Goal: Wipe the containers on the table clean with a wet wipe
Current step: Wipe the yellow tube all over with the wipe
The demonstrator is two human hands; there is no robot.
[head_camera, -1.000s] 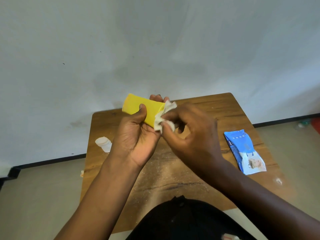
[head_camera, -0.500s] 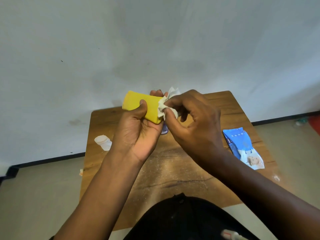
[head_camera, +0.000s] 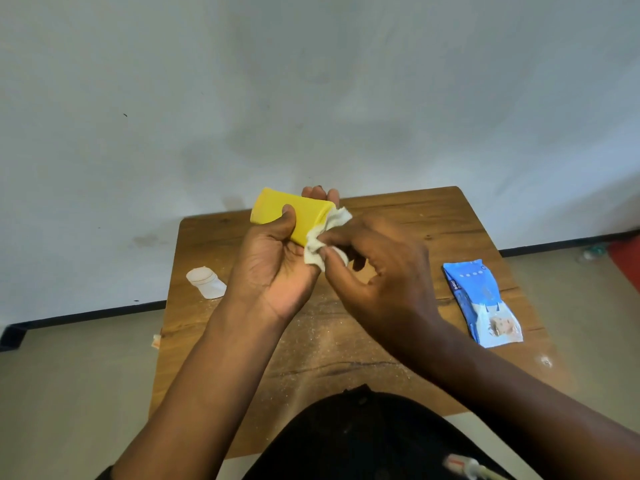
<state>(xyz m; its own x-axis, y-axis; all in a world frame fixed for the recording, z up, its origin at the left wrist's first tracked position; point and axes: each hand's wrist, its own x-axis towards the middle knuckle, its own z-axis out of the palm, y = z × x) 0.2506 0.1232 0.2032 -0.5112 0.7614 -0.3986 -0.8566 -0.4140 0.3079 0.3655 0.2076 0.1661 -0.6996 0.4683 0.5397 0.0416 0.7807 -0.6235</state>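
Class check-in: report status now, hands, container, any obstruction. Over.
Left hand grips yellow container above table. Right hand pinches wet wipe against its end. Nothing obstructing.

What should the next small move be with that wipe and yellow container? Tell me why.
Probably draw the wipe along the yellow container toward its far end. The right hand pinches the wipe against the near end only, while the left hand grips the container off the table, so most of its side looks unwiped.

Head-worn view, down onto table (head_camera: 433, 216)
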